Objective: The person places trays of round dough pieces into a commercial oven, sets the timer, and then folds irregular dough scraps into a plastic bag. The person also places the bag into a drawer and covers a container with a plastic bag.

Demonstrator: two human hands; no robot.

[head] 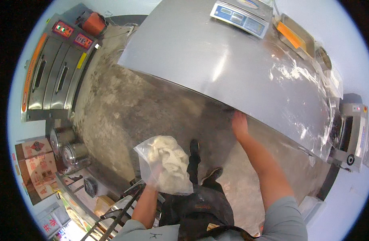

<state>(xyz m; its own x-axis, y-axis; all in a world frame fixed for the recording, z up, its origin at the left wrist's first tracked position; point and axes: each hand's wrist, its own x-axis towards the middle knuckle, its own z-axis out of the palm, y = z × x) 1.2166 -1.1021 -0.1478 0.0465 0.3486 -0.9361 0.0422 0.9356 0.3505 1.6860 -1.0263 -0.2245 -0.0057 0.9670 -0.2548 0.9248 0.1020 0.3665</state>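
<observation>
My left hand (153, 178) holds a clear plastic bag (169, 164) of pale, lumpy contents that look like dough pieces, in front of my dark apron (199, 208). The bag's film partly veils the fingers. My right hand (240, 122) reaches forward to the near edge of a stainless steel table (184, 57). Its fingertips go out of sight at that edge, so whether they grip anything is hidden.
A digital scale (240, 18), a metal tray (305, 33) with an orange scraper-like piece, and scattered flour (293, 72) are on the table. A machine (351, 135) stands right. Left are a deck oven (52, 72), steel pots (76, 153) and a black rack (121, 217).
</observation>
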